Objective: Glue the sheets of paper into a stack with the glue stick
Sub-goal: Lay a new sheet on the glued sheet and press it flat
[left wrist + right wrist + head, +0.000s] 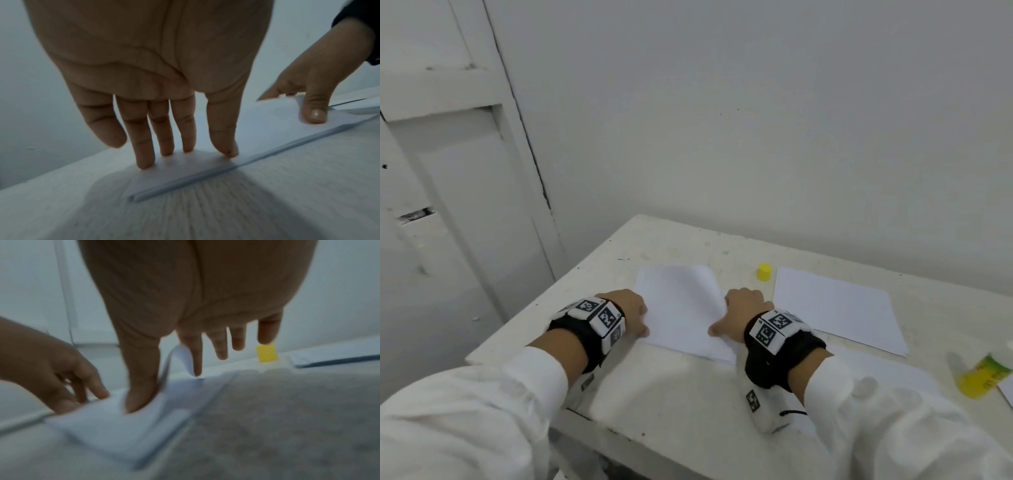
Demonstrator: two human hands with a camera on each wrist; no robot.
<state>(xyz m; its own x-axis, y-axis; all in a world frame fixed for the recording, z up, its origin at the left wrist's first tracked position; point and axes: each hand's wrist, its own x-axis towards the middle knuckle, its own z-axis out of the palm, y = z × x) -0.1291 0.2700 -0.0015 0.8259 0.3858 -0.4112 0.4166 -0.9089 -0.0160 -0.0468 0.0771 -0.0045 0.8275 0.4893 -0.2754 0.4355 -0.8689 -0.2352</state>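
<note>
A stack of white paper (681, 308) lies in the middle of the table (671, 387). My left hand (631, 313) presses straight fingertips (145, 162) on the stack's left edge. My right hand (739, 311) is at the right edge: its thumb (139, 394) lies on the top sheet (180, 356), whose edge curls up between thumb and index finger. The uncapped yellow-green glue stick (983, 377) lies at the far right, away from both hands. Its yellow cap (764, 272) stands behind the right hand. Another pile of sheets (835, 308) lies to the right.
A single sheet (887, 370) lies under my right forearm. The table's back edge meets a white wall (756, 137), and a white door (465, 205) stands to the left. The table's left edge runs close beside my left wrist.
</note>
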